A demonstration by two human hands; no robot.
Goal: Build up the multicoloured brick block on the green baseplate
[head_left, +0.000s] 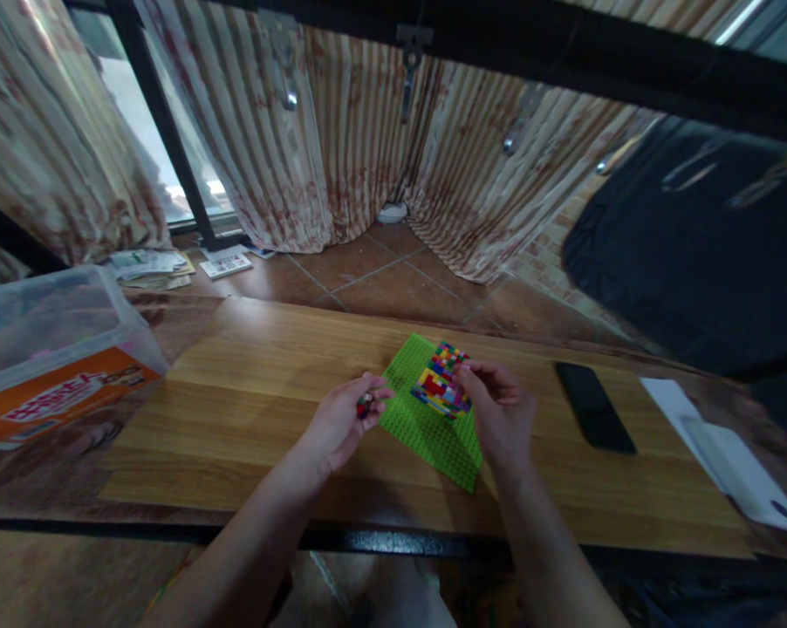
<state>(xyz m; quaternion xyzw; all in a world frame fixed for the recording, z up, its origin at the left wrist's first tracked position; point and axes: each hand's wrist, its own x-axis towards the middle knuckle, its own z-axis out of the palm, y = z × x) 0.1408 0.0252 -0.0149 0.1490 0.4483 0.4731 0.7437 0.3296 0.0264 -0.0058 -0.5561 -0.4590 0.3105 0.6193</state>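
Clock: centred on the build, 12 pointing away from the person.
Table (249, 453): dark near edge at 6; the plate's lowest corner sits short of it, a strip of wood between.
Plate (426, 440): green, studded, askew; near side slants from about 10 down to 4, right corner hidden by the hand.
Left hand (346, 420): at 8, fingers half curled around a few small bricks (364, 404); fingertips overlap the plate's left margin in my view, contact unclear.
Right hand (503, 412): the nearer one, at 3 to 4; thumb and fingers drawn in at the build's right side. Cannot tell if they pinch a brick or merely touch.
Build (436, 385): multicoloured, on the plate's far half, between the hands; visible top runs roughly 1 to 7, full long axis unsure behind the fingers.
Room: green studs show at 6 and 8; wood separates right hand from phone (594, 407), at 3.
Tub (72, 384): well off, 9.
Curtains (367, 139): farthest, 12, beyond the tiled floor (393, 262).
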